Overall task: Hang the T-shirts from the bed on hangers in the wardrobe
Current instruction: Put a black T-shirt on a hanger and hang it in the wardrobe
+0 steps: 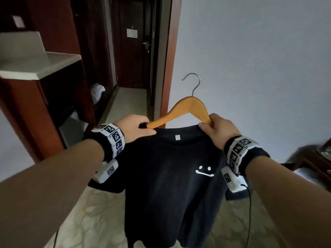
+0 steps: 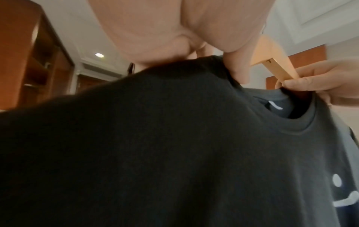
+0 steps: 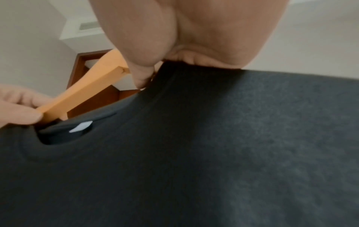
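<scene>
**Black T-shirt held at the collar, hanger ends at both shoulders**

At mid-frame in the head view, a black T-shirt (image 1: 170,185) hangs in the air between two raised hands, its front with a white smiley print facing the wearer. The left hand (image 1: 133,128) has its fingers curled round the left end of a wooden hanger (image 1: 186,109) and pinches the shirt's left shoulder against it. The right hand (image 1: 217,129) grips the hanger's right end and the collar edge together; the right wrist view shows its thumb (image 3: 143,76) pressed on the fabric. Both hanger ends meet the neck opening; the arch and metal hook (image 1: 194,83) stand clear above the collar, upright and slightly tilted. How far either end has entered the shirt cannot be told.

Far left stands a dark wooden unit (image 1: 44,97) with a pale shelf (image 1: 41,67). Far beyond it a corridor leads to a dark door (image 1: 133,42). A white wall (image 1: 250,59) fills the far right. Below the shirt lies patterned flooring (image 1: 86,217). A dark furniture edge (image 1: 308,161) shows at near right, blurred.
</scene>
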Tool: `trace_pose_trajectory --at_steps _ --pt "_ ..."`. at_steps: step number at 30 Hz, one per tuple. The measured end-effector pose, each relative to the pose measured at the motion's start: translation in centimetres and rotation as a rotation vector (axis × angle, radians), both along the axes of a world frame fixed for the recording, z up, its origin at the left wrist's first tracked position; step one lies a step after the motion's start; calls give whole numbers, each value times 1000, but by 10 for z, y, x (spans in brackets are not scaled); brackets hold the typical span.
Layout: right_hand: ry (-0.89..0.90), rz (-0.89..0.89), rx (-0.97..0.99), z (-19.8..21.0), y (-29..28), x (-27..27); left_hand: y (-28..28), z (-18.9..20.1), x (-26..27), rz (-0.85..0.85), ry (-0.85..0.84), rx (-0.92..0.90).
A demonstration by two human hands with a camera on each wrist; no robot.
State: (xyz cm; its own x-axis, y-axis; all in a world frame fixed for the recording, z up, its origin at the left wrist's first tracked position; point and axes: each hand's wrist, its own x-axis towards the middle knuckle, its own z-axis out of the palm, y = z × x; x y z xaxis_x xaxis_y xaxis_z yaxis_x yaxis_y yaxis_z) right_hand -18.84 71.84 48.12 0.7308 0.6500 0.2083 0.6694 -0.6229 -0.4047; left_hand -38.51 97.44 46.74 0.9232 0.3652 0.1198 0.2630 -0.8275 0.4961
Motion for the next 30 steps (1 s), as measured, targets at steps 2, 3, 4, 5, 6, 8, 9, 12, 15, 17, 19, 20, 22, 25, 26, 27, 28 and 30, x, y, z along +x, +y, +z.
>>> trace_pose_trajectory --at_steps 2,3,4,5,6,8,9,12,15,17,19,20,22,25,26,27,28,30 --pt "-7 34 -45 -9 39 29 26 -10 17 62 35 55" --pt "-10 50 -52 -12 59 44 39 -11 28 86 49 79" --pt "-13 70 -40 -13 80 60 54 -10 41 109 58 98" --pt "-16 96 -15 -10 101 76 68 -4 54 137 59 111" --pt "-19 128 13 -5 124 91 83 4 68 170 53 123" --pt "-27 212 44 11 168 113 110 23 95 232 23 124" --pt "-35 265 50 19 189 122 120 33 107 252 5 120" --pt "-100 400 106 43 250 144 154 52 138 347 -36 156" --pt "-103 396 102 50 298 170 196 58 147 484 -89 156" --pt "-109 398 -7 44 328 191 228 57 148 556 -104 156" --pt "-104 422 -126 37 363 207 257 55 147 607 -107 155" --pt "-96 434 -172 33 383 213 271 52 147 624 -111 147" --pt "-51 483 -220 25 425 220 299 44 145 660 -127 122" --pt "49 555 -236 16 489 232 352 34 140 712 -142 114" --pt "69 574 -253 12 509 237 371 31 138 726 -146 111" --pt "53 597 -286 9 537 241 396 29 136 744 -154 106" --pt "21 608 -314 4 556 248 414 28 135 752 -159 98" --pt "-29 612 -341 1 609 258 465 28 134 769 -165 85"
